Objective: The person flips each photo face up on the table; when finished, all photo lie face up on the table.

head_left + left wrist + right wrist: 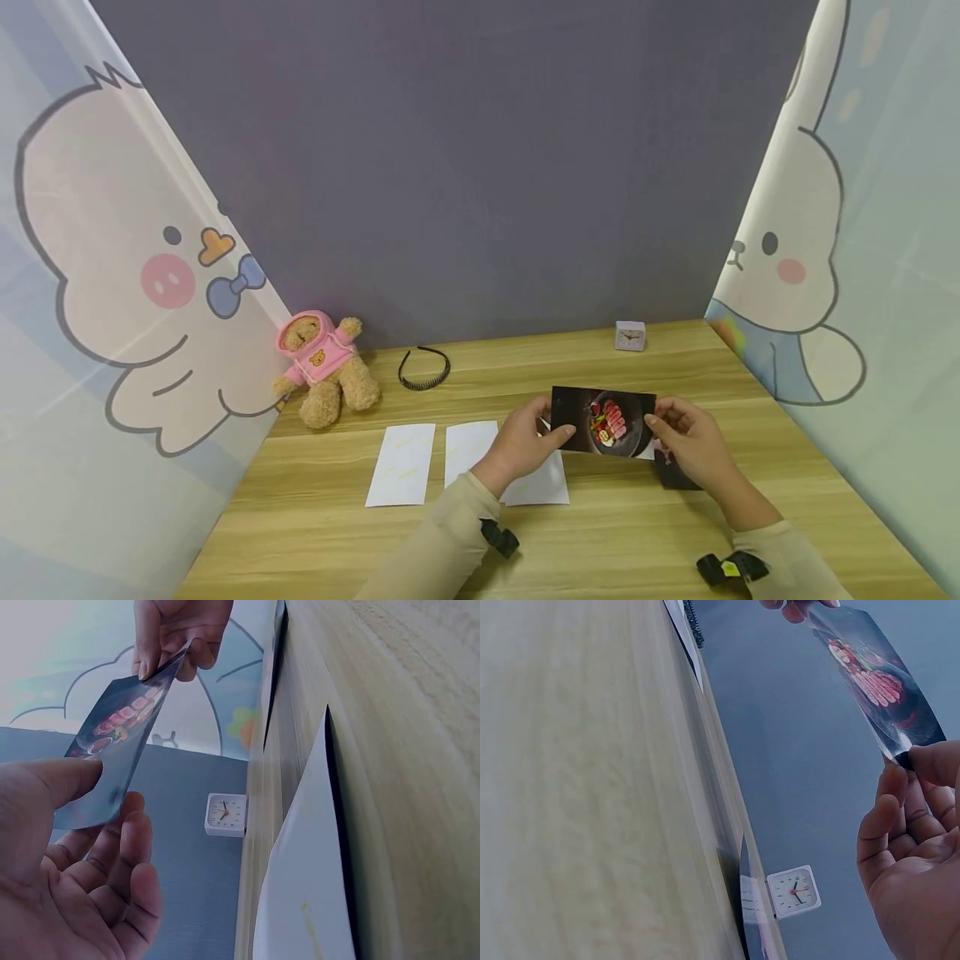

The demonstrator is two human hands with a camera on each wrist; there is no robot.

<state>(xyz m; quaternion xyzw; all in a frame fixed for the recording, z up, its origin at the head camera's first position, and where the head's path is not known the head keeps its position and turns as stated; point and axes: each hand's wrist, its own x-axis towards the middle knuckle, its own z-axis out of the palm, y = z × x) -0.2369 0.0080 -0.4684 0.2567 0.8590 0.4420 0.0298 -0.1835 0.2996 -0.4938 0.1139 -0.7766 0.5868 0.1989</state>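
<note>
A dark glossy photo card [607, 423] printed with sliced meat on a round plate is held up above the table. My left hand [522, 446] pinches its left end, thumb on the picture side and fingers behind. At the opposite end my right hand [693, 442] pinches it between thumb and fingers. In the left wrist view the card [120, 742] looks slightly bent between both hands. Below the left hand lies a white sheet [542, 483], partly covered by it. Another dark picture card [677, 475] lies on the table, half hidden under my right hand.
Two more white sheets, a left one [401, 464] and a middle one [468, 446], lie on the wooden table [300, 533]. Farther back are a teddy bear in a pink hoodie [322, 367], a black headband [424, 385] and a small white clock [630, 336]. A grey partition [480, 167] stands behind.
</note>
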